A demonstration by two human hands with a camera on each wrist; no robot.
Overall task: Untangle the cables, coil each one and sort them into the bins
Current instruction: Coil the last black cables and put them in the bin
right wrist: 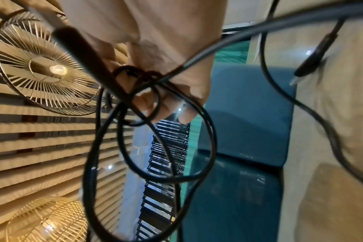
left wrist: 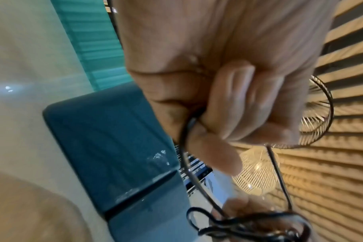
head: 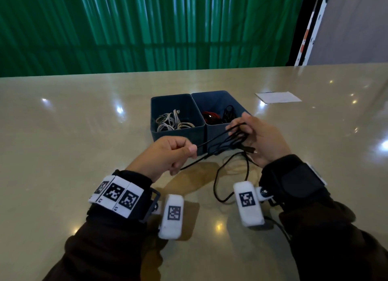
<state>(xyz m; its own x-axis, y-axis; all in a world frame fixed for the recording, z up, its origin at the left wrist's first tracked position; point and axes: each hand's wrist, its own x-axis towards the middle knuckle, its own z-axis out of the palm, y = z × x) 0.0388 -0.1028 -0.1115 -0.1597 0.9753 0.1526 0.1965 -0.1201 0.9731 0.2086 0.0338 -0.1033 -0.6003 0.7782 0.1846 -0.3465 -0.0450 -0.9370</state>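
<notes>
A black cable (head: pixel 217 176) runs between my hands above the table, in front of two blue bins. My left hand (head: pixel 171 154) pinches one strand of it between thumb and curled fingers (left wrist: pixel 224 104). My right hand (head: pixel 255 139) holds several loops of the same cable (right wrist: pixel 147 134) wound round its fingers, with a USB plug (head: pixel 249 148) sticking out near the palm. A slack length hangs down and lies on the table. The left bin (head: pixel 159 104) holds white and grey coiled cables (head: pixel 173 122). The right bin (head: pixel 212 96) holds a red cable (head: pixel 211 116) and a black coil (head: pixel 228 112).
The bins stand side by side mid-table on a glossy beige top (head: pixel 63 123). A white sheet of paper (head: pixel 278 97) lies at the far right. A green curtain (head: pixel 147 28) hangs behind the table's far edge.
</notes>
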